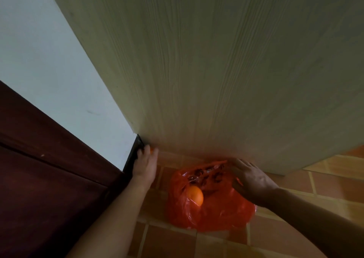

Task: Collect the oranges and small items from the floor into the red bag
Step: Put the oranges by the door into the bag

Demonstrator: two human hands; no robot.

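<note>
A red plastic bag (pixel 220 208) lies crumpled on the tiled floor, close to the foot of a pale wooden panel. One orange (pixel 195 195) shows at the bag's open mouth. My left hand (pixel 145 165) reaches to the corner where the panel meets the wall, and its fingers curl round a small orange (pixel 151 150), mostly hidden by them. My right hand (pixel 249 177) holds the bag's upper right edge, fingers spread over the plastic near its printed top.
The pale wooden panel (pixel 226 70) rises right behind the bag. A white wall (pixel 49 70) and a dark red-brown wooden surface (pixel 43 169) close off the left. Orange-brown floor tiles (pixel 325 184) extend to the right and toward me.
</note>
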